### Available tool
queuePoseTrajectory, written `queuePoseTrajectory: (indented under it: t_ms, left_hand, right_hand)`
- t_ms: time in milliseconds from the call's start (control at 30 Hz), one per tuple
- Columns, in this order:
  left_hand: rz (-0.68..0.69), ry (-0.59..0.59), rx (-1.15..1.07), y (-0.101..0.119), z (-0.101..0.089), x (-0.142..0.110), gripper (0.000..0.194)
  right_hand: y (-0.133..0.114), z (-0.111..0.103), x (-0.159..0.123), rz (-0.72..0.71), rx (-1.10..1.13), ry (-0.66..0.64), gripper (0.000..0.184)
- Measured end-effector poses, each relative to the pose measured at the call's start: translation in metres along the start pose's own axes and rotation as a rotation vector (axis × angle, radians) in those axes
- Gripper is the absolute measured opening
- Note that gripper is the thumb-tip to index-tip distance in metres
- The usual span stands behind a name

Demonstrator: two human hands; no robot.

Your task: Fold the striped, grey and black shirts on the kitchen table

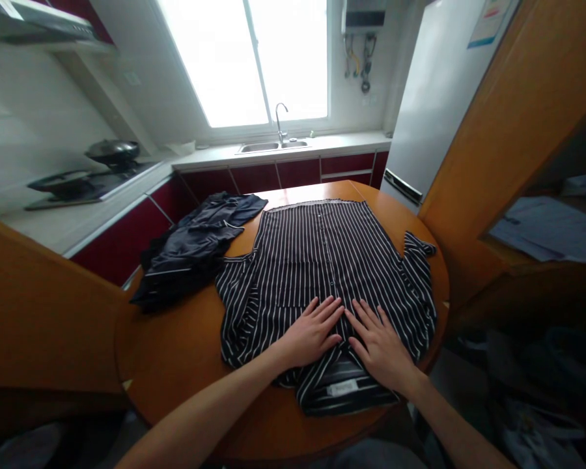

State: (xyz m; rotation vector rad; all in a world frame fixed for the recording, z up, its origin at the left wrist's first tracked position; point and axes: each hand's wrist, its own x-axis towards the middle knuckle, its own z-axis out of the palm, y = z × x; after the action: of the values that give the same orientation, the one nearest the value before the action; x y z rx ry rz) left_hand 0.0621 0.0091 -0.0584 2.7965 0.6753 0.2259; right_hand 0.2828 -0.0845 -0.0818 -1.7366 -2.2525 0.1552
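Two hands (314, 332) (381, 345) flat, striped shirt (312, 251) beneath; extending beyond both

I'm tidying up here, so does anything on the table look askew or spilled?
No spill shows. On the striped shirt, the sleeve at picture right looks slightly askew: its cuff juts outward, while the other sleeve lies closer in.
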Motion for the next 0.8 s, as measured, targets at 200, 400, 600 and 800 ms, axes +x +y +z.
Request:
queuePoseTrajectory:
  t_ms: [200, 400, 600, 800]
  left_hand:
    - [-0.121, 0.118, -0.064, -0.005, 0.001, 0.002, 0.055]
    - [-0.128, 0.048, 0.022, -0.012, 0.006, 0.000, 0.062]
    - [-0.116, 0.062, 0.099, -0.015, 0.011, 0.000, 0.060]
    - [-0.111, 0.079, 0.130, -0.019, 0.015, 0.001, 0.059]
  right_hand:
    - [0.002, 0.001, -0.002, -0.004, -0.008, -0.007, 0.062]
    - [0.000, -0.002, -0.001, 0.016, 0.009, -0.019, 0.061]
    - [-0.003, -0.006, 0.002, 0.066, 0.046, -0.034, 0.060]
    - [-0.006, -0.011, 0.002, 0.106, 0.072, -0.036, 0.058]
